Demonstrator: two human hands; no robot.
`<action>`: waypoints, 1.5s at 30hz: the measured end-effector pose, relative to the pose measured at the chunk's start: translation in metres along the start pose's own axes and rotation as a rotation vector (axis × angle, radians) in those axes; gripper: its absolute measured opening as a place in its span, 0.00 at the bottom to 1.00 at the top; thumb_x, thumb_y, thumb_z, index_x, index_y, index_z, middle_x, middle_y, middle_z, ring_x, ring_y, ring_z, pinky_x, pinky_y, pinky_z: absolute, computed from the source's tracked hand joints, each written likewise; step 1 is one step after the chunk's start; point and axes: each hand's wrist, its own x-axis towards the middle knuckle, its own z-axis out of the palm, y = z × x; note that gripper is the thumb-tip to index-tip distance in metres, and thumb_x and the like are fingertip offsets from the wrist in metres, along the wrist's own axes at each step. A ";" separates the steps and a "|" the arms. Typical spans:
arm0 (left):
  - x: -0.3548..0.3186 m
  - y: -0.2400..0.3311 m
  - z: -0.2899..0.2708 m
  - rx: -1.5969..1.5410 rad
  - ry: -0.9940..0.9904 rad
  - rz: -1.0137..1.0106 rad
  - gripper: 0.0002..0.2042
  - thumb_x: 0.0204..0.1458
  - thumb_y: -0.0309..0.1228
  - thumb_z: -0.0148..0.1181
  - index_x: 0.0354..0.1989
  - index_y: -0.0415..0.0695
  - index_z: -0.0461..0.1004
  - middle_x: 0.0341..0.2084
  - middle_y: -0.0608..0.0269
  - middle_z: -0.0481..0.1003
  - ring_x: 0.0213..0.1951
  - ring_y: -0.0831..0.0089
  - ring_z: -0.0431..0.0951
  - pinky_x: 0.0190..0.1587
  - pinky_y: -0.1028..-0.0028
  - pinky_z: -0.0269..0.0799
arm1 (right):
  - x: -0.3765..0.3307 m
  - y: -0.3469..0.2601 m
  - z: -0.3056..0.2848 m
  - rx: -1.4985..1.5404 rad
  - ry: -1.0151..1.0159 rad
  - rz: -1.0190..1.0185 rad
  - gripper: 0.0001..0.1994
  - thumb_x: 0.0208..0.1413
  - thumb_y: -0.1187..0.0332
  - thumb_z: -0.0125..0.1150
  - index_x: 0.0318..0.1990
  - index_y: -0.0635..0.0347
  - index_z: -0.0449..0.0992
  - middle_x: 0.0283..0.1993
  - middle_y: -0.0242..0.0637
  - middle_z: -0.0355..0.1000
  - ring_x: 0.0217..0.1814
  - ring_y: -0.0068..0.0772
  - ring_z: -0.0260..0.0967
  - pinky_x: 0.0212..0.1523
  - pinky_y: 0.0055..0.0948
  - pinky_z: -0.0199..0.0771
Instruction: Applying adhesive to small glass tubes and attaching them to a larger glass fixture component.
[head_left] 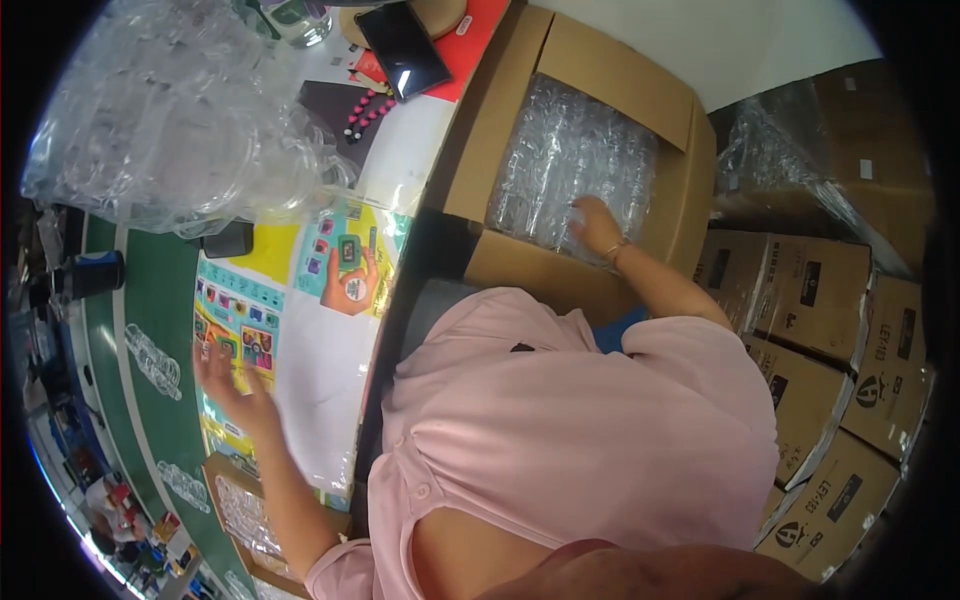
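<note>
My left hand (235, 385) is raised over the left edge of the worktable, its fingers spread and nothing in them. Below it lies a colourful printed sheet (240, 300). My right hand (598, 228) reaches into an open cardboard box (560, 255) on the right. Thumb and fingers there are slightly bent and apart, at the top of tightly packed clear plastic pieces (575, 150); no piece shows lifted in them. Beyond my left hand, a ribbed clear plastic piece (153, 362) lies on a green conveyor belt (150, 300), with another clear piece (184, 486) nearer.
A big clear bag of plastic pieces (190, 120) covers the table's far left. Near it are a black phone (403, 50) and pink beads (368, 112). Stacked cartons (815, 300) stand at the right. A cardboard tray (245, 510) of clear pieces sits by my left forearm.
</note>
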 end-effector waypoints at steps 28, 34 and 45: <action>0.013 0.239 0.310 -1.381 -0.853 -1.083 0.44 0.47 0.54 0.53 0.63 0.42 0.37 0.59 0.47 0.48 0.54 0.54 0.60 0.56 0.60 0.57 | 0.080 0.026 -0.070 1.127 -0.157 -0.132 0.32 0.46 0.69 0.58 0.60 0.58 0.54 0.58 0.40 0.58 0.61 0.41 0.54 0.62 0.36 0.51; 0.005 0.226 0.329 -1.195 -0.783 -0.976 0.35 0.50 0.39 0.53 0.62 0.41 0.41 0.56 0.53 0.54 0.56 0.64 0.59 0.60 0.68 0.50 | 0.190 0.108 -0.037 0.532 0.705 -0.015 0.24 0.51 0.74 0.51 0.56 0.68 0.57 0.54 0.45 0.61 0.54 0.33 0.62 0.53 0.29 0.61; -0.013 0.228 0.314 -0.981 -0.852 -0.749 0.42 0.43 0.31 0.61 0.63 0.38 0.39 0.58 0.47 0.53 0.62 0.59 0.52 0.60 0.69 0.48 | 0.307 0.035 -0.022 -0.062 0.625 -0.016 0.32 0.48 0.47 0.55 0.58 0.55 0.60 0.55 0.40 0.63 0.58 0.38 0.59 0.54 0.37 0.62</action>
